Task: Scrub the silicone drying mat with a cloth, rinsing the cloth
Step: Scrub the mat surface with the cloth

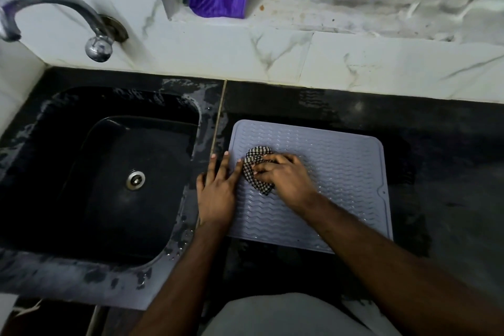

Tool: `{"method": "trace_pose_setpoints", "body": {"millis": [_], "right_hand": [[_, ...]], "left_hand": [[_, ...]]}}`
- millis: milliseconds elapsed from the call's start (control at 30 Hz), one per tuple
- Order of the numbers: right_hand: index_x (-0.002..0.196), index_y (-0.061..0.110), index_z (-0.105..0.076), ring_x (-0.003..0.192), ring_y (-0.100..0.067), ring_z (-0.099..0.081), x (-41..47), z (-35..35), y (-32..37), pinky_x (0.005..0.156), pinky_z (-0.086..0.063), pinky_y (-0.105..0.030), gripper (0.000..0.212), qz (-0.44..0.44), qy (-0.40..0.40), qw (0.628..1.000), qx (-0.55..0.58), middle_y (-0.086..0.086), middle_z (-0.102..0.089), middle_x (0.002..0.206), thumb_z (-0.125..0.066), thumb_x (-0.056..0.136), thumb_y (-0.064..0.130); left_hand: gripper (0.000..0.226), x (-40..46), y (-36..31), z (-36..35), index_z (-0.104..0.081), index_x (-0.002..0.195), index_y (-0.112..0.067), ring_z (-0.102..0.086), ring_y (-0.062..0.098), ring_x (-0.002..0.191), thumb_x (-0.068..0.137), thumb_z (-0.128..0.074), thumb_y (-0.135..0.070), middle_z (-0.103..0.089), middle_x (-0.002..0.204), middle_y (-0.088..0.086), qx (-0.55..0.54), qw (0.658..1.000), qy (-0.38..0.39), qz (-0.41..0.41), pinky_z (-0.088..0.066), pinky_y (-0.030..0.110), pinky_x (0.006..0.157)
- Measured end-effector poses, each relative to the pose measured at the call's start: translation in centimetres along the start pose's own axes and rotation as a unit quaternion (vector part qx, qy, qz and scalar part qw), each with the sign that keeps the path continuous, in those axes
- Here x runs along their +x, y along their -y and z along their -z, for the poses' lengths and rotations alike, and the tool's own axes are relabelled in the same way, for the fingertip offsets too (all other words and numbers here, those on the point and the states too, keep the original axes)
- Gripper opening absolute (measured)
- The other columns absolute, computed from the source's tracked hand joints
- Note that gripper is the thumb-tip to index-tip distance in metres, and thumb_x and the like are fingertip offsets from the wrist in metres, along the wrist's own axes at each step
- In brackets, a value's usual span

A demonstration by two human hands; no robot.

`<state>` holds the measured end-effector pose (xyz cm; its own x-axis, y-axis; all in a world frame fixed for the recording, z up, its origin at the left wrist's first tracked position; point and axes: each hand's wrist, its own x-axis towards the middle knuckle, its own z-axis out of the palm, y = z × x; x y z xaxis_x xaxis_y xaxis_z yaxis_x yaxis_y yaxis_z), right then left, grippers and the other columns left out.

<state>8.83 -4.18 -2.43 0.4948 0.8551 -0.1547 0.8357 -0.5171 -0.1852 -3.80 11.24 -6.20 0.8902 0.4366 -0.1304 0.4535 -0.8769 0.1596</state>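
R hand gripping checked cloth on mat, L hand flat

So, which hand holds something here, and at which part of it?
The right hand grips the bunched checked cloth at its right side, on the mat. The left hand holds nothing; it presses flat on the mat's left edge.
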Motion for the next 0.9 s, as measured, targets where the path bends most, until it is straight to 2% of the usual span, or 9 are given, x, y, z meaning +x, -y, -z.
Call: {"method": "trace_pose_setpoints", "body": {"millis": [133,300,433,600,700,900], "right_hand": [[0.119,0.042,-0.069,0.132,-0.014,-0.042,-2.4,0.2,-1.4,0.105,-0.027,-0.040,0.041,-0.062,-0.028,0.997,0.020,0.023,-0.060,0.134,-0.066,0.085,0.019],[0.114,0.041,-0.072,0.129,-0.012,-0.043,-5.0,0.0,-3.3,0.103,-0.027,-0.038,0.036,-0.113,-0.041,0.992,0.041,0.025,-0.062,0.130,-0.067,0.085,0.020],[0.109,0.040,-0.074,0.125,-0.012,-0.046,-7.0,-0.1,-5.2,0.099,-0.023,-0.035,0.028,-0.141,-0.067,0.986,0.057,0.025,-0.065,0.125,-0.064,0.087,0.026],[0.102,0.036,-0.077,0.121,-0.014,-0.050,-9.9,-0.3,-7.2,0.097,-0.022,-0.033,0.025,-0.170,-0.099,0.978,0.063,0.022,-0.070,0.115,-0.069,0.082,0.023],[0.097,0.035,-0.077,0.119,-0.016,-0.052,-12.0,-0.5,-8.9,0.097,-0.023,-0.033,0.026,-0.197,-0.122,0.970,0.078,0.020,-0.071,0.111,-0.062,0.080,0.024],[0.099,0.033,-0.077,0.121,-0.018,-0.053,-15.3,-0.2,-11.4,0.102,-0.027,-0.039,0.035,-0.225,-0.132,0.961,0.089,0.018,-0.072,0.109,-0.050,0.078,0.028]], "left_hand": [[0.062,0.2,-0.8,-0.1,-0.021,0.156,-0.049,0.005,0.027,0.157,0.100,-0.027,-0.023,-0.003,0.171,-0.001,0.016,1.000,0.013,0.001,-0.024,0.059,0.115],[0.064,-0.1,-1.0,0.0,-0.016,0.156,-0.050,0.002,0.028,0.156,0.100,-0.027,-0.022,-0.011,0.170,0.007,0.018,1.000,0.005,0.019,-0.024,0.060,0.116],[0.062,-0.3,-1.2,0.3,-0.023,0.154,-0.052,-0.004,0.031,0.156,0.102,-0.032,-0.020,-0.022,0.166,0.011,0.016,0.999,-0.015,0.040,-0.024,0.063,0.114],[0.061,-0.3,-2.1,0.4,-0.029,0.153,-0.051,-0.004,0.032,0.155,0.104,-0.038,-0.017,-0.026,0.165,0.012,0.017,0.998,-0.027,0.061,-0.019,0.062,0.116],[0.058,-0.5,-2.7,0.3,-0.034,0.152,-0.050,-0.006,0.033,0.155,0.105,-0.038,-0.017,-0.028,0.164,0.013,0.007,0.996,-0.042,0.075,-0.018,0.061,0.116],[0.055,-0.4,-3.3,0.1,-0.041,0.149,-0.049,-0.008,0.034,0.155,0.105,-0.038,-0.017,-0.031,0.162,0.014,-0.005,0.994,-0.061,0.095,-0.018,0.061,0.115]]}}
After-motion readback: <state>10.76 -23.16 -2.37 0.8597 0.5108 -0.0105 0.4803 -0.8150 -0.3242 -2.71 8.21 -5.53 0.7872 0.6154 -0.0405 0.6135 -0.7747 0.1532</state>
